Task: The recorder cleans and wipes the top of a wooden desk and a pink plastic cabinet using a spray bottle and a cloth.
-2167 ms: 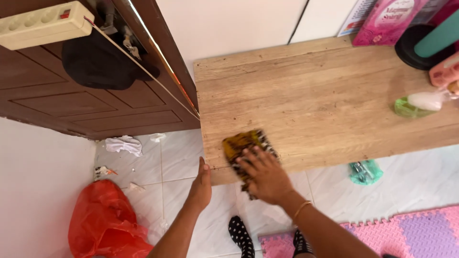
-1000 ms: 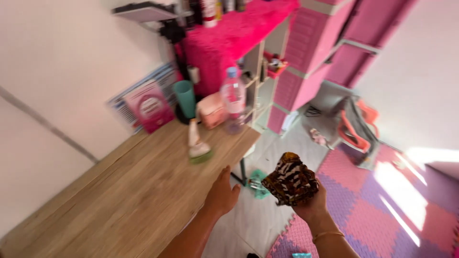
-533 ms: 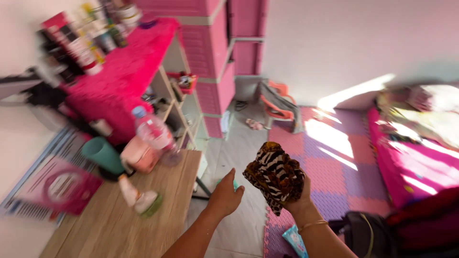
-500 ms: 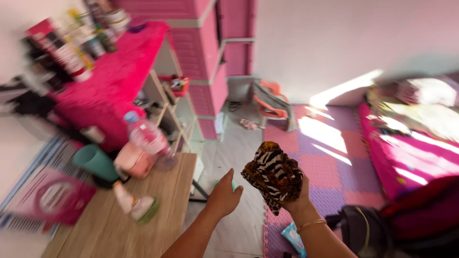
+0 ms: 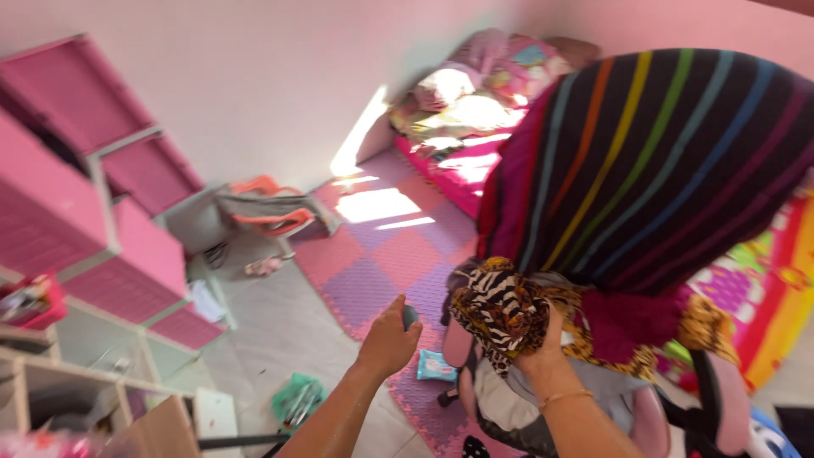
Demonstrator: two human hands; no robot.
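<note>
A: Grip first. Left hand (image 5: 387,339), left of the chair (image 5: 543,407), loosely curled, nothing in it as far as I can tell. Right hand (image 5: 536,339) fisted around the zebra-print cloth (image 5: 500,309), bunched up just above the chair.

B: Risks?

A: I'd say loose folds could slip out and drop beside the chair. The striped cloth (image 5: 653,161) draped above could snag and come down too.
</note>
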